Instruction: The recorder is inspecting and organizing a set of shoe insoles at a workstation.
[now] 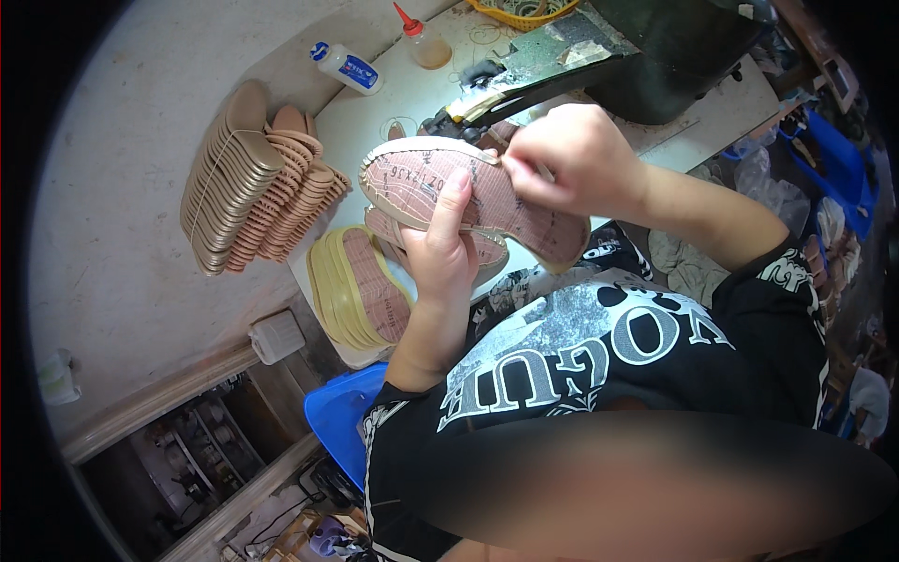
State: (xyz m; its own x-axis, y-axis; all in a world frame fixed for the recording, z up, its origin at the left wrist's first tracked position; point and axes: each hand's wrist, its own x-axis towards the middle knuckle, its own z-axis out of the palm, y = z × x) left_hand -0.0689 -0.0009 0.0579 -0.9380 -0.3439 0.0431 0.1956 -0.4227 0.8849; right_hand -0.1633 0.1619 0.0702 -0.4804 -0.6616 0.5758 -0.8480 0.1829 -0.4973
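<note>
A shoe insole (501, 201) with a brownish-pink ribbed face, ink marks and a pale rim is held in front of my chest. My left hand (438, 245) grips it from the near side, thumb flat on the face and fingers hidden underneath. At the insole's upper edge, my right hand (576, 164) is closed, its fingertips pinched together where the whitish edging ends. Whether a loose strip is between those fingertips is too small to tell. Just beyond the insole is a dark arm-like fixture with black knobs (449, 122). Another insole (489, 251) shows partly beneath the held one.
Stacked yellow-rimmed insoles (328, 292) lie at the table's left edge. Farther left stand tan, string-tied insole stacks (225, 178). A white bottle (345, 67), a red-tipped squeeze bottle (429, 49), a yellow basket (524, 13) and a dark bucket (693, 56) are at the back.
</note>
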